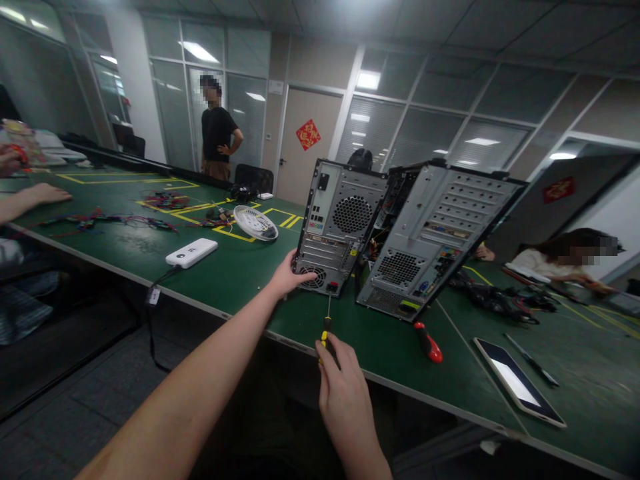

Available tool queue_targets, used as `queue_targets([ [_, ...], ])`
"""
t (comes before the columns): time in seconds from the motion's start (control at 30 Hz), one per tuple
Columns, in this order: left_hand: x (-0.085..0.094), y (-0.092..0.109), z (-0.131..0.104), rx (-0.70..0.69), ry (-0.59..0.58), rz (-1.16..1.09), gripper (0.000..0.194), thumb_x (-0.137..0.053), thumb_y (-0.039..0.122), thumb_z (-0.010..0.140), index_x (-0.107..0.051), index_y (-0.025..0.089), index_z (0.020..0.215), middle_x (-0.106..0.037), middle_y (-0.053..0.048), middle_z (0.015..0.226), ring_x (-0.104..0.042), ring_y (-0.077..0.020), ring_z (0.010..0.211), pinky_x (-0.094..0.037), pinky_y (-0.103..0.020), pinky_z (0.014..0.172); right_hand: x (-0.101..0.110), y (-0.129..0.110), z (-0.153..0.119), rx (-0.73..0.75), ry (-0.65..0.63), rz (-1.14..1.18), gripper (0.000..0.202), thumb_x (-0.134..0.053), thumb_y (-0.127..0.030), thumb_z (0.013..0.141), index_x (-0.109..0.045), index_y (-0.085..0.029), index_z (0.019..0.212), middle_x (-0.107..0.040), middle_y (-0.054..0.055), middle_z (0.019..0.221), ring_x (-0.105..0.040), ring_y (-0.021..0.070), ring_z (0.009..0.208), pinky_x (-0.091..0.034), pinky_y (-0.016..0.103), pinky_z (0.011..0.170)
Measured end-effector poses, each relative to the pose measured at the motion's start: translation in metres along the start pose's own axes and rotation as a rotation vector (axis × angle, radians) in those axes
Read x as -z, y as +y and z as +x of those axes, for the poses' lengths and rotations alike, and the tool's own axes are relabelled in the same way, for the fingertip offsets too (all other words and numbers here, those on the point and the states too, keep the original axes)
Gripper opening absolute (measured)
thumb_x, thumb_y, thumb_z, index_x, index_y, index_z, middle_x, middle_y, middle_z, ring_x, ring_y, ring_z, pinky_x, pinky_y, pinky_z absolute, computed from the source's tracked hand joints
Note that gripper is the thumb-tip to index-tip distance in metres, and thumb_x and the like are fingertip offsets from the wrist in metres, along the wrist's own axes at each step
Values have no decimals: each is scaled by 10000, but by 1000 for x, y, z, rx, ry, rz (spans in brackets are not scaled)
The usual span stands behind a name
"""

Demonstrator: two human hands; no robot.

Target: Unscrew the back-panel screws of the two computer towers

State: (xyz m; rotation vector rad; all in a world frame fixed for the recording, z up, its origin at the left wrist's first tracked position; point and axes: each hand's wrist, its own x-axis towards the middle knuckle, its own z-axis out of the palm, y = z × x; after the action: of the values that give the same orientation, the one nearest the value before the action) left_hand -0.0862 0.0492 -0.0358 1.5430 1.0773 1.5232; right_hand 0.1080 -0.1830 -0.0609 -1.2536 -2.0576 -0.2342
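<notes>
My left hand (291, 275) grips the lower left edge of a computer tower (325, 250), its thumb lying across the small round fan grille and the other fingers partly hidden behind the side. Between the fingers of my right hand (343, 373) is a yellow and black screwdriver (327, 323). Its shaft points up at the tower's lower rear, by a red part (333, 286); whether the tip touches a screw is too small to tell. To the right, a second computer tower (400, 267) stands with its rear facing me. A red and black handled tool (429, 343) lies in front of it.
On the green table (240, 280) lie a white power bank (191, 253) with a cable, a white oval cover (255, 223) and tangled wires (100, 220). A phone (520, 381), a pen (531, 360) and black cables (495, 300) lie right. People are left, right and behind.
</notes>
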Motion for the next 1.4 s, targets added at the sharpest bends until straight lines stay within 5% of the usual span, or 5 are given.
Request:
queue_targets([
  [0.2,0,-5,2,-5,5,-2,1068,-994,459,602,-505,191,1512,-664,-176,1449,-640,-325,1340,-436,-508,1210,0,2,-1,30,-12,-13,578,-460,26,949,-716,-253,1385,-682,137,1406,-634,301,1278,-623,504,1024],
  [1.2,-1,-8,3,-9,5,-8,1098,-999,459,596,-489,184,1528,-653,-180,1465,-638,-330,1341,-444,-498,1204,-6,3,-1,-22,93,44,292,-593,-159,1026,-749,-155,1272,-750,173,1267,-731,302,1148,-653,478,956],
  [1.4,0,-7,3,-4,3,9,1095,-992,463,607,-484,180,1536,-655,-191,1461,-635,-343,1343,-443,-520,1200,0,-1,3,44,87,67,353,-568,-111,1001,-711,-142,1323,-701,186,1394,-667,312,1297,-611,510,1067],
])
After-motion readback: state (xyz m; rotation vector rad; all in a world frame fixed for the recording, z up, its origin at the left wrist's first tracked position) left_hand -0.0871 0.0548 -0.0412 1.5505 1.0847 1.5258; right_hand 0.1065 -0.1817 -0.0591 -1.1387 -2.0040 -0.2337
